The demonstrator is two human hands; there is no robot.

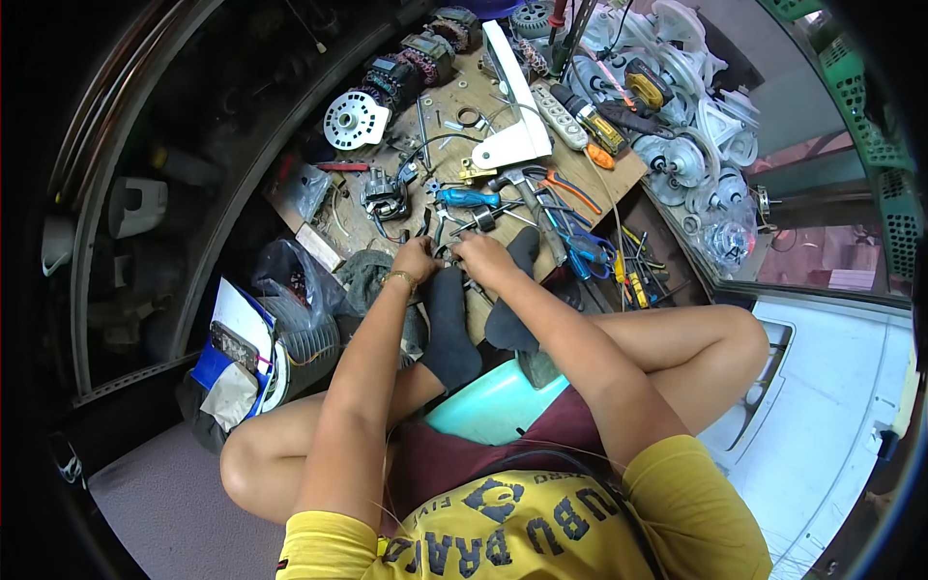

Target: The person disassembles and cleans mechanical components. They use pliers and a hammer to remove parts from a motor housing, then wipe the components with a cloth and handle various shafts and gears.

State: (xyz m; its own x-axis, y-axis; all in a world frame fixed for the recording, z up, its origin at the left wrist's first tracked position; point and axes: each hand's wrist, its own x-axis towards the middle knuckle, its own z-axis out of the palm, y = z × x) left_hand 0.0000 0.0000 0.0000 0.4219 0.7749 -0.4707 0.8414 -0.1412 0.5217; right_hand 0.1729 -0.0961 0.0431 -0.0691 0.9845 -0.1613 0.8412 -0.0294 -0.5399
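Observation:
Close together at the near edge of the wooden work board (pixel 360 217), my left hand (pixel 414 261) and my right hand (pixel 486 261) have their fingers pinched around a small part. It is too covered to make out. Just beyond them lie a blue-handled screwdriver (pixel 469 197) and metal tools, some hard to tell apart. A small motor (pixel 385 196) sits beyond my left hand. Pliers with orange and blue handles (pixel 574 190) lie to the right. My feet in dark socks (pixel 447 324) flank the right hand's place, partly under my forearms.
A white bracket (pixel 512 145), a white slotted disc (pixel 356 121) and motor windings (pixel 425 58) crowd the board's far side. A power strip (pixel 561 116) and a cordless drill (pixel 594 121) stand right of them. Clear and white plastic parts (pixel 686 159) pile up at far right.

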